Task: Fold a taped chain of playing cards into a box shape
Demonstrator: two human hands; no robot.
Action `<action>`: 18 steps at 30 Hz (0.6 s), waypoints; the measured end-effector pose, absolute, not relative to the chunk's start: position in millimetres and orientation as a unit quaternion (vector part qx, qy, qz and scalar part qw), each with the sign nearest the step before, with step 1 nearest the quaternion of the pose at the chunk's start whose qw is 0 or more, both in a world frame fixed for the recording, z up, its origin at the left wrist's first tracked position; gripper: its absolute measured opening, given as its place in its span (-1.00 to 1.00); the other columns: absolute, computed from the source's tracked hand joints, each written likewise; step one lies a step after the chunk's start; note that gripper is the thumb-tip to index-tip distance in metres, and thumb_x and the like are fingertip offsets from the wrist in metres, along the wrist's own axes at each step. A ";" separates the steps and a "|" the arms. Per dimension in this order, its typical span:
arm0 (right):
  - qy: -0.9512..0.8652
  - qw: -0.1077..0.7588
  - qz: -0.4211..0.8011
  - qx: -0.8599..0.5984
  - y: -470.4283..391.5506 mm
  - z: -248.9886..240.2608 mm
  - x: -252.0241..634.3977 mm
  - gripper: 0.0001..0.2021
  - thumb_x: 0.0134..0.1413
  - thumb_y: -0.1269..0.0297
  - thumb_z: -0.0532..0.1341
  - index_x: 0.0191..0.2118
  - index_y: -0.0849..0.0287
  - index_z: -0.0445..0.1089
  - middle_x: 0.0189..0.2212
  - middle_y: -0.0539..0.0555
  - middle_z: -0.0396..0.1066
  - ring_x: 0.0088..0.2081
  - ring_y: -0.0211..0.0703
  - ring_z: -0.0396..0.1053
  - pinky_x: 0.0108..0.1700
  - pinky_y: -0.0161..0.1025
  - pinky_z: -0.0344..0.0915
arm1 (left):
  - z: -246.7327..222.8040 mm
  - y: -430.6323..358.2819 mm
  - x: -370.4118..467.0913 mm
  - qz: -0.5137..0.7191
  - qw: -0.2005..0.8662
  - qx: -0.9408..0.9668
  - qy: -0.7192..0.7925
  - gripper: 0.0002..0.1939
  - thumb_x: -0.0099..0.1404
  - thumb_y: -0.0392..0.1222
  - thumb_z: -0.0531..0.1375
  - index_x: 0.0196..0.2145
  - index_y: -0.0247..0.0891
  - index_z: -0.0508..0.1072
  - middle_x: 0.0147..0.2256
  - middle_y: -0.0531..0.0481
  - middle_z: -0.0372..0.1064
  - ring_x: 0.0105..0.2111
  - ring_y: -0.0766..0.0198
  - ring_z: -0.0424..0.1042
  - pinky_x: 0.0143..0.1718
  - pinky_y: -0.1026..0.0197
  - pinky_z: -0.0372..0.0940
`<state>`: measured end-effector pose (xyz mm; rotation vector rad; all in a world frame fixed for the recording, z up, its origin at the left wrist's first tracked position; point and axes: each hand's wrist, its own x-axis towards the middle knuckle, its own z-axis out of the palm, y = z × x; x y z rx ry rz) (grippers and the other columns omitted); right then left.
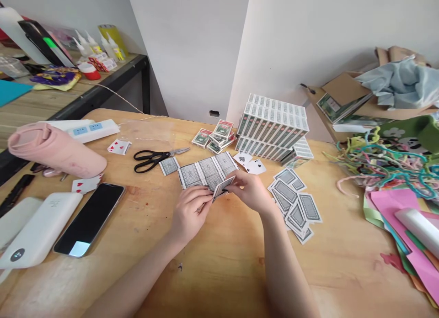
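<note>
Between my two hands, a playing card (223, 186) is held up at a slant above the table; whether it is one card or more I cannot tell. My left hand (192, 210) pinches its left edge, and my right hand (252, 192) grips its right side with bent fingers. Just beyond them lies a panel of playing cards (200, 168) set edge to edge, patterned backs up, partly covered by my fingers. A single card (169, 166) lies by its left end. Two face-up cards (252, 163) rest at its right. Loose face-down cards (297, 204) are scattered right of my right hand.
Black-handled scissors (151, 159) lie left of the panel. Stacked card boxes (272, 126) stand behind, beside several loose card packs (217, 135). A phone (89, 219), power bank (41, 229) and pink pouch (56, 149) occupy the left. Yarn (391, 158) and coloured paper (398, 213) lie right.
</note>
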<state>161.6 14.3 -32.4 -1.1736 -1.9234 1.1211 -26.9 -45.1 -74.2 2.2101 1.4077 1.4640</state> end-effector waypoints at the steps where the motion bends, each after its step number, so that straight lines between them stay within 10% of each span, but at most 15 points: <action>1: -0.730 0.299 0.427 -0.442 15.7 -34.5 163.0 -0.91 0.03 0.44 0.19 -0.30 0.14 0.36 -0.38 0.01 0.45 -0.35 -0.19 0.42 -0.24 -0.22 0.36 | -75.5 -44.6 -27.7 0.486 0.063 0.739 0.462 -0.87 0.18 -0.40 0.23 -0.34 -0.20 0.48 -0.33 -0.01 0.53 -0.22 0.19 0.49 -0.16 0.04 0.39; 18: -0.809 0.247 0.302 -0.439 12.9 -29.3 156.2 -0.75 -0.05 0.66 0.04 -0.44 0.14 0.28 -0.46 0.00 0.32 -0.38 -0.21 0.30 -0.30 -0.30 0.23 | -82.9 -41.9 -29.9 0.479 0.023 0.756 0.445 -0.83 0.15 -0.39 0.25 -0.30 -0.18 0.44 -0.31 0.00 0.52 -0.22 0.19 0.50 -0.15 0.06 0.37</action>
